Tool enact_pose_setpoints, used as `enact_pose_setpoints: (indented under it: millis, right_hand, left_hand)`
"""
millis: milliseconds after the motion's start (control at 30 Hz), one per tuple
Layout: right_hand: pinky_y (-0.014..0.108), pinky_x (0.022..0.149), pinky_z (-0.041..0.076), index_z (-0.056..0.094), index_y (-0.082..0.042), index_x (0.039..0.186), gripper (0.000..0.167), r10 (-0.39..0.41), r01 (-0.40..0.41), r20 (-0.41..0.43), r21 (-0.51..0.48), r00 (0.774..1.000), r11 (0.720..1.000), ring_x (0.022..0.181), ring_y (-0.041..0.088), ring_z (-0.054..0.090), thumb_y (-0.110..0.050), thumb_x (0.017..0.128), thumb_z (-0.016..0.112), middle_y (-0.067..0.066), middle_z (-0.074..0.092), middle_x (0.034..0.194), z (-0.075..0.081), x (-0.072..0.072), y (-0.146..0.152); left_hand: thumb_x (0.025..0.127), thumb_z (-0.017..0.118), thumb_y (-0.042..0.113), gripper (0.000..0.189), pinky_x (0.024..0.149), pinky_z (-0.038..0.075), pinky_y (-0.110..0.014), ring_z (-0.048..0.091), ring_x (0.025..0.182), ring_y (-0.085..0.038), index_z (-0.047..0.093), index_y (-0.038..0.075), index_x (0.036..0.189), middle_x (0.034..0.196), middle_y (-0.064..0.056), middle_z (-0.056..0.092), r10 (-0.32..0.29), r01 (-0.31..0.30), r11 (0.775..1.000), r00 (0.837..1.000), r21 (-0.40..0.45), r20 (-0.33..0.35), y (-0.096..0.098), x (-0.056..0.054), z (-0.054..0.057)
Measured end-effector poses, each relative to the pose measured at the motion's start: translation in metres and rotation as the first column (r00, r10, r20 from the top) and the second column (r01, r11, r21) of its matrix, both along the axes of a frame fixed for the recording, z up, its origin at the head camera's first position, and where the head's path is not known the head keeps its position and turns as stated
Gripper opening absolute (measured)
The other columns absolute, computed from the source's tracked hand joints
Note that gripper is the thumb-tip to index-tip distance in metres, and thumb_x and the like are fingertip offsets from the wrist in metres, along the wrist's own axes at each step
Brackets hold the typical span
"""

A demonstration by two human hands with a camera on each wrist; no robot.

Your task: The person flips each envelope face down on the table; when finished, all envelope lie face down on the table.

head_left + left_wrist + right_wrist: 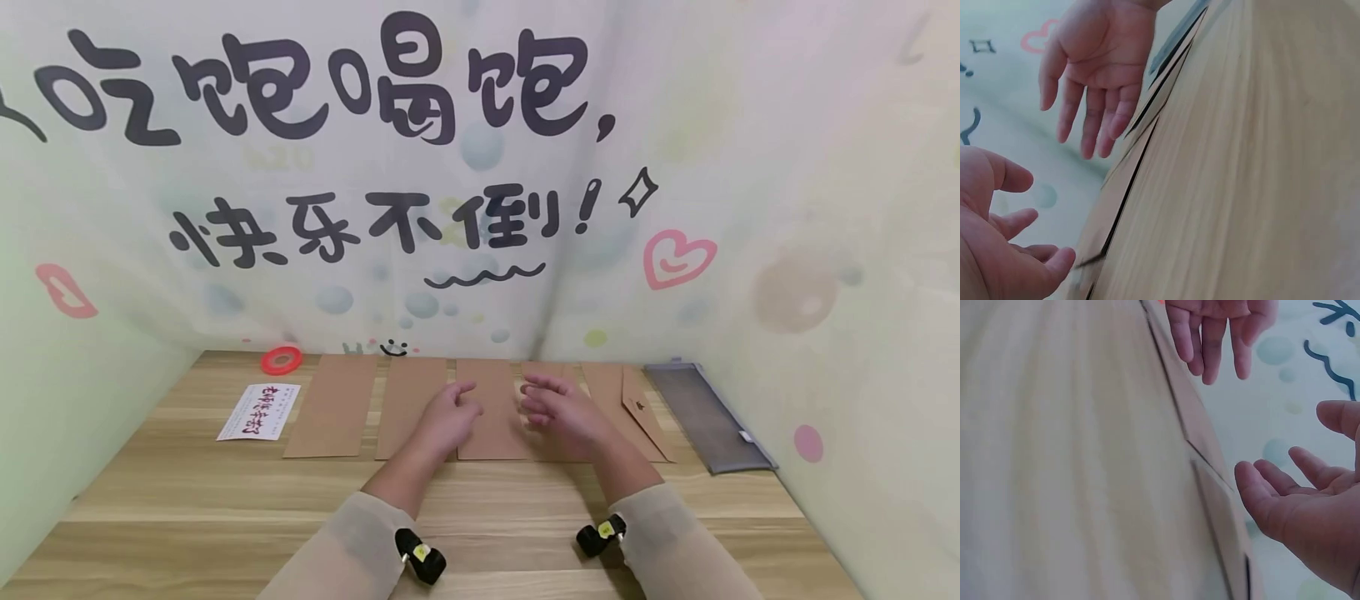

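Observation:
Several brown paper envelopes lie in a row across the table. In the head view my left hand is over the second envelope and the edge of the middle envelope. My right hand hovers above the fourth one, partly hiding it. Both hands are empty, with loosely bent, spread fingers, and the wrist views show them raised off the table, palms facing each other. At the row's right end an envelope shows a pointed flap with a small dark mark. The leftmost envelope is untouched by either hand.
A white card with red handwriting-style characters lies left of the envelopes. Behind it is a red ring-shaped roll. To the right rests a grey mesh zip pouch. A printed curtain borders the wooden table.

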State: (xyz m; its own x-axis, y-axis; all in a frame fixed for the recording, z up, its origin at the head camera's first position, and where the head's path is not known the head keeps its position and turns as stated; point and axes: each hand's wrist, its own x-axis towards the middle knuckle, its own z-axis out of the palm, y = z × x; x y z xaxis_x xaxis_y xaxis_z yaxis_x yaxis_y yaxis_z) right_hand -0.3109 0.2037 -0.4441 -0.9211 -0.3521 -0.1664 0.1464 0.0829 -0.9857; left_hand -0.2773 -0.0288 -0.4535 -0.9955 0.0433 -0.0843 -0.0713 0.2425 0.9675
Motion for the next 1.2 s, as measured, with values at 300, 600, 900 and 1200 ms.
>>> enact_pose_setpoints:
  millis: [300, 600, 900, 1200]
  right_hand:
    - [0.040, 0.116, 0.054, 0.029, 0.002, 0.165, 0.061, -0.060, 0.066, -0.065, 0.092, 0.996, 0.994, 0.142, 0.030, 0.060, -0.029, 0.116, 0.046, 0.032, 0.040, 0.166, 0.003, -0.002, 0.056]
    - [0.030, 0.112, 0.055, 0.022, 0.005, 0.166, 0.065, -0.080, 0.084, -0.035, 0.122, 0.996, 0.989, 0.134, 0.016, 0.064, -0.030, 0.116, 0.045, 0.034, 0.034, 0.167, 0.002, 0.007, 0.100]
    - [0.030, 0.109, 0.057, 0.024, 0.002, 0.167, 0.064, -0.072, 0.073, -0.011, 0.134, 0.997, 0.988, 0.152, 0.037, 0.048, -0.031, 0.116, 0.045, 0.030, 0.030, 0.172, 0.001, 0.006, 0.108]
    - [0.034, 0.108, 0.059, 0.026, -0.001, 0.167, 0.067, -0.087, 0.083, 0.030, 0.125, 0.996, 0.989, 0.149, 0.040, 0.053, -0.034, 0.114, 0.051, 0.030, 0.032, 0.171, -0.004, 0.005, 0.112]
  left_hand:
    - [0.096, 0.064, 0.017, 0.060, 0.122, 0.045, -0.057, 0.054, 0.147, -0.038, 0.053, 0.005, 0.154, 0.162, -0.017, 0.052, -0.083, 0.086, 0.991, 0.996, 0.103, -0.038, 0.034, 0.006, 0.003]
    - [0.098, 0.065, 0.019, 0.059, 0.124, 0.044, -0.055, 0.050, 0.150, -0.038, 0.053, 0.012, 0.155, 0.164, -0.014, 0.051, -0.117, 0.118, 0.990, 0.993, 0.082, -0.010, 0.077, 0.010, 0.001]
    - [0.098, 0.064, 0.022, 0.059, 0.125, 0.039, -0.059, 0.045, 0.155, -0.035, 0.054, 0.016, 0.156, 0.165, -0.013, 0.050, -0.081, 0.081, 0.997, 0.996, 0.004, -0.028, 0.096, 0.009, -0.001]
    - [0.097, 0.067, 0.031, 0.059, 0.124, 0.042, -0.058, 0.049, 0.152, -0.036, 0.057, 0.020, 0.154, 0.163, -0.016, 0.052, -0.146, 0.145, 0.989, 0.989, -0.021, -0.007, 0.089, 0.011, -0.004]
